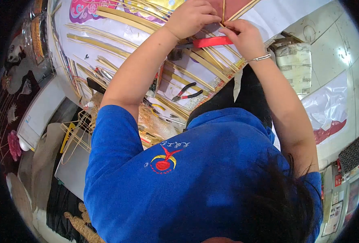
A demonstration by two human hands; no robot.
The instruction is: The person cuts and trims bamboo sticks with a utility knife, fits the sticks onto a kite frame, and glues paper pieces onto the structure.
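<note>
At the top of the head view, my left hand [191, 18] is closed, its fingertips pinched at a joint of thin bamboo strips. My right hand [246, 37], with a metal bracelet at its wrist, meets it there, thumb and forefinger pinching a thin bamboo strip [223, 11]. What exactly lies between the fingertips is small and partly hidden. Beneath the hands is a tool with a red handle [212, 41]; its dark head is partly covered by my left forearm. Several bamboo strips [210, 65] lie across the table around both hands.
Red-handled pliers [187, 92] lie near the table's front edge. More bamboo strips [127, 18] and printed pink paper [84, 10] cover the left side. A taped box [293, 67] stands on the floor at right. A wire frame [80, 127] sits at left.
</note>
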